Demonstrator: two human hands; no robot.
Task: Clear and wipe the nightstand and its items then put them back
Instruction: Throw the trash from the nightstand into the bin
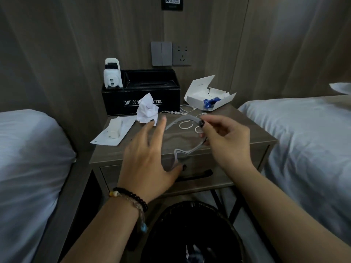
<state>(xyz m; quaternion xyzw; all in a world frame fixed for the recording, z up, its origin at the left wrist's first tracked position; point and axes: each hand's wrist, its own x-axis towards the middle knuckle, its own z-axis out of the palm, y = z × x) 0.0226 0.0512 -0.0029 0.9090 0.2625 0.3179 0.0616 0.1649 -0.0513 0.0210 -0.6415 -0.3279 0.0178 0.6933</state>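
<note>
- Mid-frame, the right hand (226, 137) pinches one hinge corner of the clear-framed glasses (182, 149), thin pale plastic, held above the worktop (247, 133) of grey wood-grain.
- The left hand (150, 158) has its fingers (162, 122) straight and spread; its thumb touches the frame's lower edge.
- Behind, upper centre: a black leather-look tissue box (140, 99) with a white plastic holder (112, 76) in it, and crumpled white paper (148, 110) in front.
- Right of that, an open white cardboard box (205, 92); thin white cord (185, 126) loops nearby.
- Bottom centre, a black round bin (190, 234).
</note>
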